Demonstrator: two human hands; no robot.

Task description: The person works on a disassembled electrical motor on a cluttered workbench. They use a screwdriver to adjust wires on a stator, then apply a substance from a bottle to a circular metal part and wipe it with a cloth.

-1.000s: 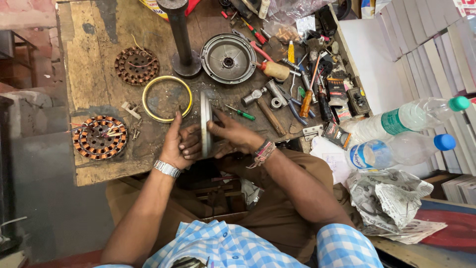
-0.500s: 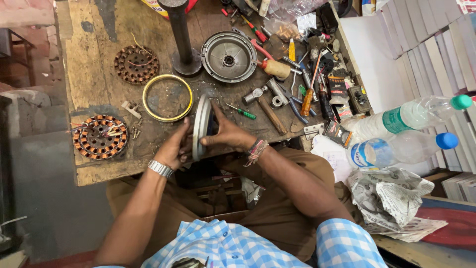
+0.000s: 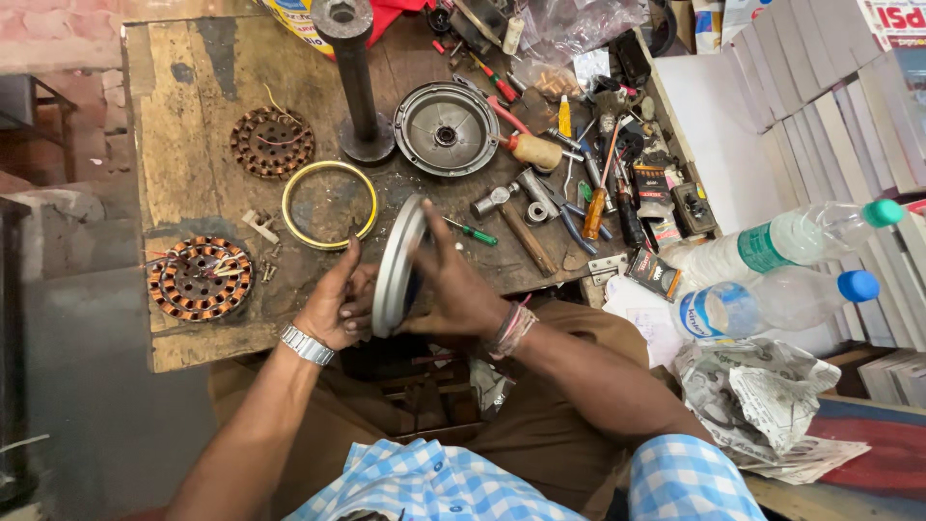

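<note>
A round grey metal motor cover [image 3: 394, 262] stands on edge at the near edge of the wooden workbench [image 3: 183, 125], seen almost edge-on. My left hand [image 3: 338, 307] grips its left face and lower rim. My right hand [image 3: 458, 285] presses flat against its right face, fingers spread upward. A yellow ring [image 3: 329, 204] lies just behind the cover. A second grey cover [image 3: 446, 128] lies flat farther back.
Two copper-wound stators [image 3: 200, 279] [image 3: 273, 142] lie at the left. A dark metal post on a base [image 3: 354, 82] stands at the back. Screwdrivers, pliers and a hammer [image 3: 526, 232] crowd the right side. Two plastic water bottles [image 3: 772, 275] and crumpled newspaper [image 3: 762, 396] lie off the bench's right edge.
The cover has tilted and turned a little between my hands. My right hand's fingers have spread higher up its face, and my left hand has shifted along the lower rim.
</note>
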